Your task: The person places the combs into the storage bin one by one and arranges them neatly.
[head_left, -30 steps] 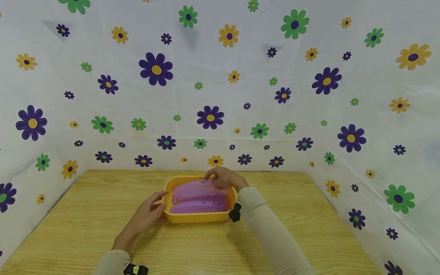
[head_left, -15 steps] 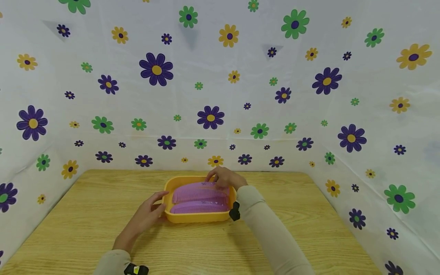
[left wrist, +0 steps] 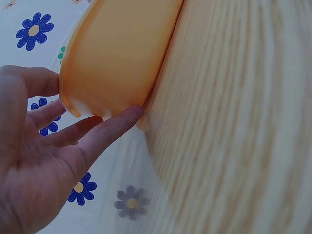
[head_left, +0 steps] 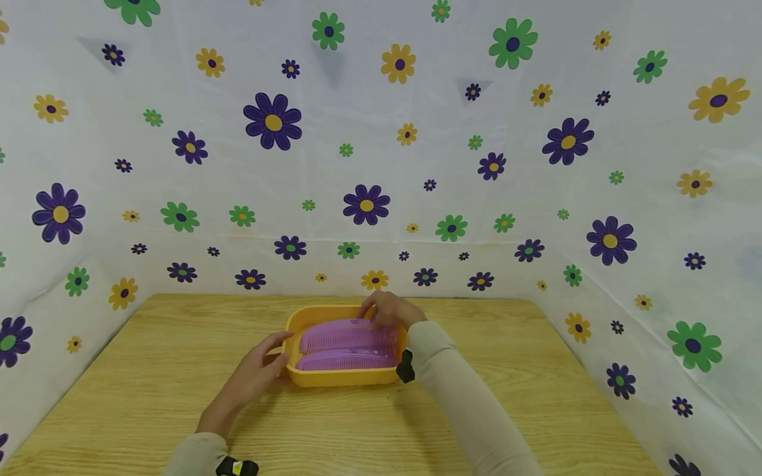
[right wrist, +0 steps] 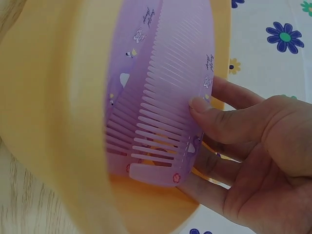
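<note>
My right hand [right wrist: 263,141] pinches a translucent purple comb [right wrist: 183,92] by its spine, thumb in front and fingers behind. This comb stands tilted inside the yellow plastic tray [head_left: 333,378], toward the far side, teeth facing me. A second purple comb [head_left: 345,360] lies in front of it, near the tray's front wall. At the tray's left end, my left hand [left wrist: 44,151] holds the wall, with a bent forefinger at the rim and the thumb low on the side. Part of the held comb's right end is covered by my right hand in the head view.
The tray stands on a wood-grain table [head_left: 333,430] close to its back edge. Behind and on both sides hangs a white sheet [head_left: 381,165] printed with purple, green and yellow flowers.
The held comb has come down slightly and leans nearer to the front comb, with my right hand following it. My left hand keeps its place on the tray.
</note>
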Demonstrator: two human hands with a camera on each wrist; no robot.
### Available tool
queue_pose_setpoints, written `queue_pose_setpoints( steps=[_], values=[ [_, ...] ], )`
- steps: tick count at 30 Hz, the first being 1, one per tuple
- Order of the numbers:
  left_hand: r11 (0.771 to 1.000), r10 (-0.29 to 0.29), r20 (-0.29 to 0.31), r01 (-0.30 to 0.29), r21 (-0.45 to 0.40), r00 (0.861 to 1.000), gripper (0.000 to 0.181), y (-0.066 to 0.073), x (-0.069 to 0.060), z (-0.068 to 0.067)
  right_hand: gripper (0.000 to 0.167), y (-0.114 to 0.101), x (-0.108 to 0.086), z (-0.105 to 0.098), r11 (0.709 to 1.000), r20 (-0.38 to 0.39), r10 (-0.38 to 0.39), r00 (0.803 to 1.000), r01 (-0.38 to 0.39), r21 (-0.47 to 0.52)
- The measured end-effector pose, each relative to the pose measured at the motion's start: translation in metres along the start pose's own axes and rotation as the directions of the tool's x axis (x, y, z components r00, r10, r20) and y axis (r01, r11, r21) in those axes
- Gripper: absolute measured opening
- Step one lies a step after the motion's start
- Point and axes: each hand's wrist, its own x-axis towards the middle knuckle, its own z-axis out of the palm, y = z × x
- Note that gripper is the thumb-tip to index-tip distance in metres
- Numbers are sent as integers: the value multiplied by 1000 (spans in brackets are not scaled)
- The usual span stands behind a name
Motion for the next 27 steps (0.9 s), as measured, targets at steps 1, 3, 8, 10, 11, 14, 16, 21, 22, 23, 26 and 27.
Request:
queue_pose_setpoints(
  steps=[1, 3, 8, 10, 11, 14, 16, 21, 22, 23, 26, 27],
  values=[
    [1000, -2, 0, 2, -1, 1000, 48, 0, 0, 0, 32, 0, 0, 0, 1000, -3, 8, 1000, -8, -7],
    [1000, -5, -1, 5, -3, 1000, 49, 0, 0, 0, 31, -1, 1, 0, 999, -10, 24, 1000, -24, -24],
    [1000, -9, -3, 9, -2, 1000, 49, 1, 0, 1, 28, -4, 3, 2, 996, -26, 62, 998, -64, -70],
    [1000, -12, -5, 12, 1, 1000, 49, 1, -1, 1, 26, -4, 3, 3, 994, -30, 71, 997, -74, -81],
    [1000, -13, -5, 13, 2, 1000, 49, 2, -1, 1, 25, -4, 4, 3, 993, -31, 72, 997, -75, -90],
    [1000, -14, -8, 14, 3, 1000, 49, 2, -1, 1, 22, -5, 5, 4, 990, -38, 75, 996, -79, -115],
    [1000, -14, -10, 14, 6, 1000, 49, 3, -1, 1, 22, -5, 6, 4, 988, -42, 77, 996, -82, -132],
    [1000, -12, -12, 12, 7, 1000, 48, 3, -2, 2, 22, -7, 6, 4, 983, -46, 91, 995, -97, -154],
    [1000, -12, -12, 12, 6, 1000, 48, 3, -2, 2, 22, -8, 5, 4, 983, -46, 93, 995, -99, -155],
    [1000, -12, -11, 12, 4, 1000, 48, 2, -2, 2, 22, -9, 5, 4, 983, -47, 94, 994, -100, -157],
    [1000, -13, -11, 13, 2, 1000, 48, 2, -2, 3, 22, -10, 4, 4, 982, -49, 93, 994, -99, -162],
    [1000, -13, -12, 13, 2, 1000, 48, 2, -3, 3, 21, -10, 4, 4, 982, -50, 91, 995, -98, -164]
  ],
)
